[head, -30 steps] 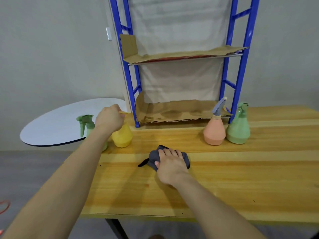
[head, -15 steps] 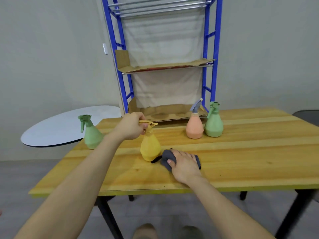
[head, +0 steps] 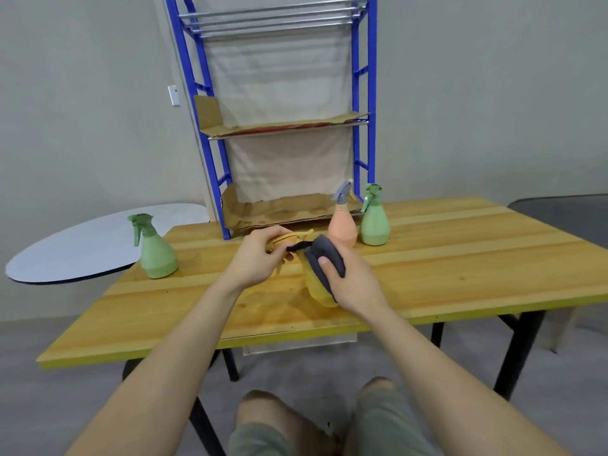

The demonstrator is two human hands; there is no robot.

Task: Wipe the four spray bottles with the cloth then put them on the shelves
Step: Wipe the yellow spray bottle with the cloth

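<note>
I've lifted the yellow bottle (head: pixel 317 287) off the surface (head: pixel 460 258), my left hand (head: pixel 260 258) gripping its trigger head, my right hand (head: pixel 348 278) clamping the cloth (head: pixel 324 258) against it.

The table (head: pixel 460 258) is showing smooth, varnished wood. The yellow bottle (head: pixel 317 287) and the others (head: pixel 158 258) are looking like matt plastic, the cloth (head: pixel 324 258) soft and matt. The rack (head: pixel 210 153) is showing glossy blue metal, rough cardboard (head: pixel 283 212) lining it.
</note>
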